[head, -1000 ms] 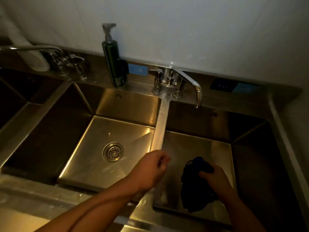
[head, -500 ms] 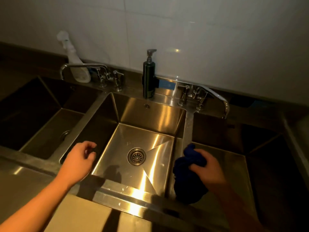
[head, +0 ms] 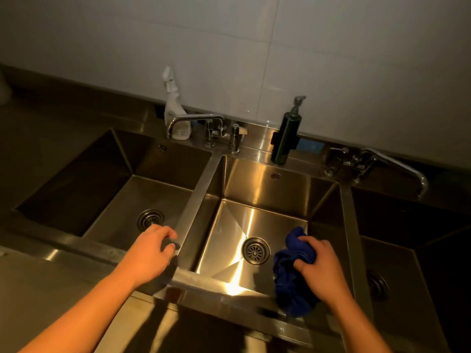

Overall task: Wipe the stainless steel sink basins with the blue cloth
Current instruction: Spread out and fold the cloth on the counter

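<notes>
Three stainless steel basins lie side by side: a left basin (head: 163, 189), a middle basin (head: 267, 192) with a round drain (head: 256, 250), and a dark right basin (head: 407, 250). My right hand (head: 319, 266) grips a bunched blue cloth (head: 293, 278) over the right side of the middle basin, the cloth hanging down to the front rim. My left hand (head: 150, 253) hovers over the near end of the divider between the left and middle basins, fingers curled and holding nothing.
A dark soap dispenser (head: 285, 138) and a white spray bottle (head: 175, 115) stand on the back ledge. One faucet (head: 196, 123) reaches over the left basin, another faucet (head: 397, 166) over the right. A steel counter (head: 51, 289) runs along the front.
The view has swung left. My right hand carried the cloth from the right basin across the divider into the middle basin. My left hand moved left to the other divider.
</notes>
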### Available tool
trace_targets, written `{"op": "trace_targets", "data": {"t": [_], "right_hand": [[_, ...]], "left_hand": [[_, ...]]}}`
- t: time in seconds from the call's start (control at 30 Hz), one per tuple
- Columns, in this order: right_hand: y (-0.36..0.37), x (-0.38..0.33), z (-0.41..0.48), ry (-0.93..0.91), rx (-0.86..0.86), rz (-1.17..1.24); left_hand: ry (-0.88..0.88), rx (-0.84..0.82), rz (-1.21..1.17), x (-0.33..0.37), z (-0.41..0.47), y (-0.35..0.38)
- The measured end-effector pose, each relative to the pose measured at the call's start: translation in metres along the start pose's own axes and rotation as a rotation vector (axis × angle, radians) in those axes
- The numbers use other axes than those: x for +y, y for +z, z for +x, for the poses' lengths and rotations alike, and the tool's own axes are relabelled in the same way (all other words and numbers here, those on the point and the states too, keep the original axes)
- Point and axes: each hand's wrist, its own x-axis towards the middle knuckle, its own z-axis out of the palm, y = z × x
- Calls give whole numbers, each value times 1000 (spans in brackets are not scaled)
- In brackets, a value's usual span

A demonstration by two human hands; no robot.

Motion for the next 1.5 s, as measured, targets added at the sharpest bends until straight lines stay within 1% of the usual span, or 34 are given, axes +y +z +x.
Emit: {"op": "trace_targets", "data": {"t": [0.13,0.27,0.4,0.57,0.67,0.9,1.07,1.2,1.27,1.37,1.5], "right_hand": [[16,-18,9,8,14,-11],[33,-37,29,-28,29,-61],[53,-66,38,-58,2,-84],[90,-117,42,-97,-22,-54],[121,-152,42,-108,-1,-66],[208,-237,32,-66,78,-87],[257,-284,25,-26,57,-61],[282,-310,34,-59,44,-41],[293,-320,45,-88,28,-24],[309,-335,63,-113,1,0],[334,-361,77,-127,-33,52]], "left_hand": [[-68,-35,62,-19,22,-8],[-137,-49,168,-31,35,-17],[-171,-77,225,-50,40,-37],[-126,-27,145,-89,52,-67],[-85,-48,129,-119,67,-91],[52,-109,129,-203,88,-161],[76,-162,17,-257,101,-200],[74,-183,-15,-277,122,-219],[72,-180,-71,-284,132,-225],[63,-123,-143,-290,138,-234],[142,-54,-159,-298,148,-253]]}}
